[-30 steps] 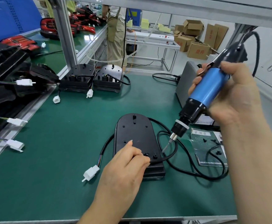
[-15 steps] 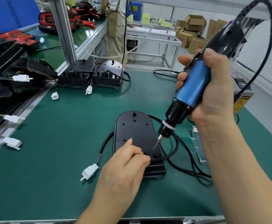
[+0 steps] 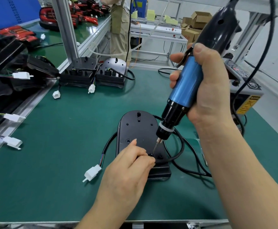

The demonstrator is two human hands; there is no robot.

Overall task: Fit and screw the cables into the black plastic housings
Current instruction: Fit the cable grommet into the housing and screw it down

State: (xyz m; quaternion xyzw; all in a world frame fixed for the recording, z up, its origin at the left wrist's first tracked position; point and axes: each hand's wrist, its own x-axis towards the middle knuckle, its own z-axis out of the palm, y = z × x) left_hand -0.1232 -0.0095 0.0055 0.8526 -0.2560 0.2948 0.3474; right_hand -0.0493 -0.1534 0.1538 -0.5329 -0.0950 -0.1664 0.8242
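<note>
A black plastic housing point(image 3: 137, 129) lies flat on the green mat in the middle of the bench. A black cable point(image 3: 181, 146) loops round its right side and ends in a white connector point(image 3: 92, 173) at the left. My left hand point(image 3: 130, 164) rests on the housing's near end, its curled fingers holding a small black part at a screw hole. My right hand point(image 3: 207, 90) grips a blue and black electric screwdriver point(image 3: 182, 96), tilted, with its bit tip down at that same hole beside my left fingertips.
Two more black housings point(image 3: 93, 75) with cables stand at the back of the mat. Black parts with white connectors point(image 3: 13, 117) lie along the left rail. A grey control box point(image 3: 243, 86) sits at the right. A person stands beyond the bench.
My right hand has brought the screwdriver left and down, from beside the housing to the screw hole. My left hand has stayed on the housing's near end.
</note>
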